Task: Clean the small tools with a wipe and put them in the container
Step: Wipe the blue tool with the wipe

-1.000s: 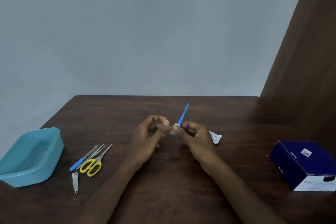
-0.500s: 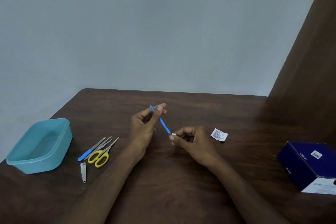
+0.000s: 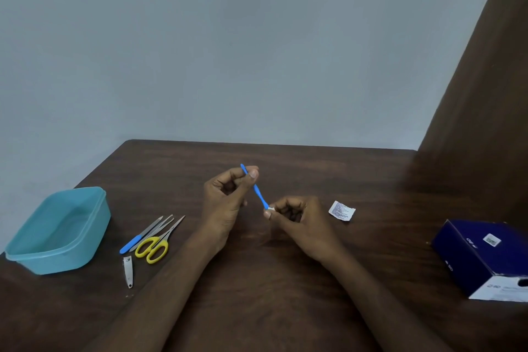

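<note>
Blue tool (image 3: 255,187), teal container (image 3: 58,230), perhaps-white wipe (image 3: 270,208)

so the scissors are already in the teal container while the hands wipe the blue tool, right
Not quite. The head view shows the scissors lying on the table beside the teal container, not in it. The left hand and right hand do wipe the blue tool.

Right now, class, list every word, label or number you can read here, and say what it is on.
Nothing reads for certain.
Dark blue box: white logo marks and a small white sticker, too blurred.
Torn white packet: fine print, too small.
Nail clipper: a tiny mark, unreadable.
</note>
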The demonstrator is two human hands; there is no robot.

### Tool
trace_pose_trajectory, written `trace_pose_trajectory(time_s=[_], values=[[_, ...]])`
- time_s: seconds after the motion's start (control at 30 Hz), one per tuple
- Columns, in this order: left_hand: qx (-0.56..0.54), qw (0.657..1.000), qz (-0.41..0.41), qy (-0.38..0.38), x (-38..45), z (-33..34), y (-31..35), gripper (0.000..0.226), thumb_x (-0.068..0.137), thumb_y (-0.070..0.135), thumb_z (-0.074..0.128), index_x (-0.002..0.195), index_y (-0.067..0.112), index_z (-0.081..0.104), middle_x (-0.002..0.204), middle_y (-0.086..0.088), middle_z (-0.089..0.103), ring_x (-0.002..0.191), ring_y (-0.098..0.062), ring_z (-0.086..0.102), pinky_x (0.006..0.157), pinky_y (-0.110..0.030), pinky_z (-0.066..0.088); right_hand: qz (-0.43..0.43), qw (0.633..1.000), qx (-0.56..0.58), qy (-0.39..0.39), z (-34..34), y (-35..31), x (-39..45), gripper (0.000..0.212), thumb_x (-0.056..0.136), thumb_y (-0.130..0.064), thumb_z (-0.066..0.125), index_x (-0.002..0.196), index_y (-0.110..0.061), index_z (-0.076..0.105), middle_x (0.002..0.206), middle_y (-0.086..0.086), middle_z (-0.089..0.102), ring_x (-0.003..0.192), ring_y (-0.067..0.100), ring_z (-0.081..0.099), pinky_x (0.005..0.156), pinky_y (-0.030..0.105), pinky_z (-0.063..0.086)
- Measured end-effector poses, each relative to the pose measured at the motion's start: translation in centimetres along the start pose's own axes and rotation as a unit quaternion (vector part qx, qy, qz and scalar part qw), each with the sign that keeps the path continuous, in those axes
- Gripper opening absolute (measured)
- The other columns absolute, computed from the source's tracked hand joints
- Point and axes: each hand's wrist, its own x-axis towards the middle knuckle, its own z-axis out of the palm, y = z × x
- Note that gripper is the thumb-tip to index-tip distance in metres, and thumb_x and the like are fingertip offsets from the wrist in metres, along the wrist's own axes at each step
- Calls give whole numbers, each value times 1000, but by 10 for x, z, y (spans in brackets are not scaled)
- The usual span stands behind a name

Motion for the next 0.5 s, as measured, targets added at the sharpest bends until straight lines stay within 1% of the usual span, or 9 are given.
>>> trace_pose_trajectory(time_s=[0.03, 0.1, 0.17, 0.23, 0.3, 0.37, 0.43, 0.5], values=[[-2, 1000, -3, -1, 0, 0, 0, 27, 96, 17, 78, 71, 27, 80, 97, 9, 82, 60, -2, 52, 53, -20, 44, 2, 1000, 8, 2, -1, -1, 0, 5, 90, -25, 86, 86, -23, 84, 80, -1, 80, 72, 5, 68, 69, 30, 53], [-3, 1000, -5, 5, 0, 2, 1, 19, 97, 16, 76, 80, 22, 80, 95, 10, 82, 60, 1, 55, 53, -18, 43, 10, 1000, 29, -3, -3, -3, 0, 4, 90, -21, 85, 87, -19, 84, 83, -1, 82, 76, 5, 72, 73, 27, 54], [6, 1000, -2, 12, 0, 1, 1, 13, 98, 18, 75, 87, 20, 81, 100, 7, 84, 65, 5, 61, 53, -16, 43, 20, 999, 44, -13, -7, -6, 0, 6, 91, -20, 84, 88, -15, 84, 86, 0, 82, 81, 7, 75, 76, 24, 55], [19, 1000, 6, 4, 0, 1, 0, 10, 98, 19, 75, 91, 21, 82, 105, 6, 84, 69, 7, 64, 53, -15, 43, 32, 998, 46, -11, -7, -8, 0, 5, 90, -18, 85, 88, -14, 84, 85, 2, 82, 78, 6, 73, 73, 22, 54], [20, 1000, 14, -9, 0, 2, 0, 13, 97, 18, 75, 85, 20, 80, 104, 6, 84, 70, 5, 65, 54, -16, 43, 33, 999, 40, 5, -6, -8, 0, 3, 87, -16, 87, 86, -16, 84, 82, 1, 82, 73, 4, 70, 68, 21, 52], [19, 999, 26, -13, 0, 2, 0, 23, 97, 12, 76, 74, 16, 73, 97, 9, 83, 74, 2, 65, 57, -14, 44, 27, 999, 25, 24, -4, -7, 0, 6, 87, -17, 88, 85, -20, 84, 82, -2, 81, 73, 4, 71, 69, 23, 53], [12, 999, 38, -15, 0, 0, -1, 28, 95, 7, 77, 69, 6, 66, 87, 9, 80, 69, 5, 63, 63, -10, 45, 24, 999, 9, 33, -4, -6, 1, 5, 88, -19, 87, 85, -22, 84, 82, -5, 81, 75, 5, 73, 71, 25, 56], [-2, 999, 44, -14, 1, 0, -1, 32, 94, 4, 77, 71, -9, 60, 83, 7, 77, 64, 7, 60, 64, -8, 45, 25, 999, -10, 40, -4, -6, 1, 6, 89, -20, 86, 85, -23, 84, 82, -6, 81, 75, 7, 74, 73, 29, 58]])
